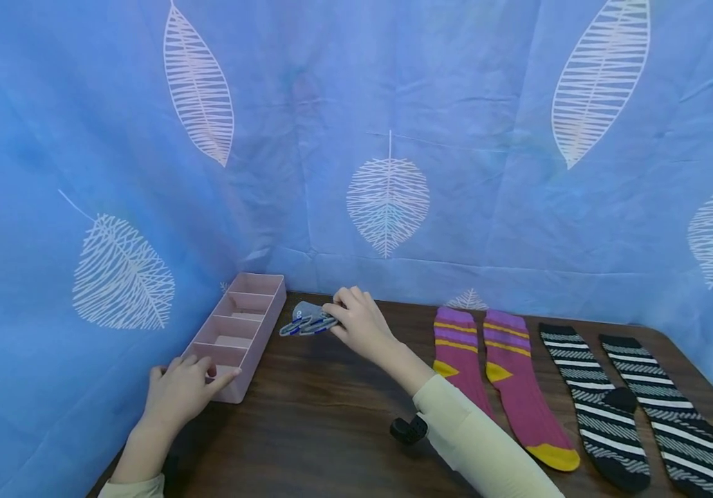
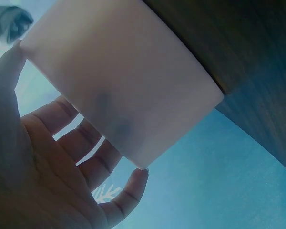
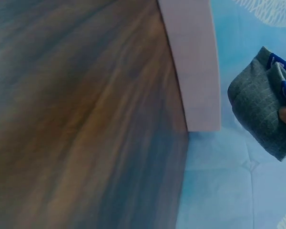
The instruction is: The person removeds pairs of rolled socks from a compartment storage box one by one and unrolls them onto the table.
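My right hand [image 1: 362, 323] pinches folded grey socks [image 1: 309, 319] with blue marks, held above the table beside the box. In the right wrist view the folded socks [image 3: 262, 102] show at the right, with one fingertip on them. My left hand [image 1: 180, 392] grips the near end of a long pale pink divided box [image 1: 259, 349]. Seen from the left wrist, its fingers [image 2: 102, 164] bend over the rim of the box's end wall [image 2: 133, 81], and dark spots show through that wall. The fingertips behind the wall are hidden.
On the brown wooden table [image 1: 331, 429] lie magenta socks [image 1: 524, 394] with yellow and purple parts, and black-and-white striped socks [image 1: 599, 408] further right. A blue curtain [image 1: 306, 173] with white leaf prints hangs behind and to the left.
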`<state>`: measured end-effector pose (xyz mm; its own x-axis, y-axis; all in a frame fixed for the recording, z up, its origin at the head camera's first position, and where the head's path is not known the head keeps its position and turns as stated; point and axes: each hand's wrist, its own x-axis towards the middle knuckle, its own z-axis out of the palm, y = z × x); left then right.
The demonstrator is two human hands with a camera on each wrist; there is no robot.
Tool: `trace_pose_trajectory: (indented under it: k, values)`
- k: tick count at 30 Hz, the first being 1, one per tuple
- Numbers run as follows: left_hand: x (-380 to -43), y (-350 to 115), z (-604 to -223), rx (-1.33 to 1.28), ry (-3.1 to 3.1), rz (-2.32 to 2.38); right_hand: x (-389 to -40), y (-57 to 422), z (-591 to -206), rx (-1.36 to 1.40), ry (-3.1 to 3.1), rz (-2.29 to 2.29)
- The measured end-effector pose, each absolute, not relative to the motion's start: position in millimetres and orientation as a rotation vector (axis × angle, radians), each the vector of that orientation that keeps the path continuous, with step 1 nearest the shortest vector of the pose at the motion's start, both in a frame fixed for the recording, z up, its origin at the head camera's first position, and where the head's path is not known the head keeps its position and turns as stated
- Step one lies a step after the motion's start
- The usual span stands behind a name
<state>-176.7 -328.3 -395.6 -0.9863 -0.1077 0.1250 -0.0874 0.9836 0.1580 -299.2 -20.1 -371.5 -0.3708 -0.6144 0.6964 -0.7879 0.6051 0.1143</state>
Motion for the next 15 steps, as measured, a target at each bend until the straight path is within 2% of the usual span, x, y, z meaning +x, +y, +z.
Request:
trace_pose_trajectory:
  k: [15]
  values:
    - [-175, -328, -393, 0.138, -3.019, -0.231, -275, 21, -399, 1.213, -2.263, 0.137]
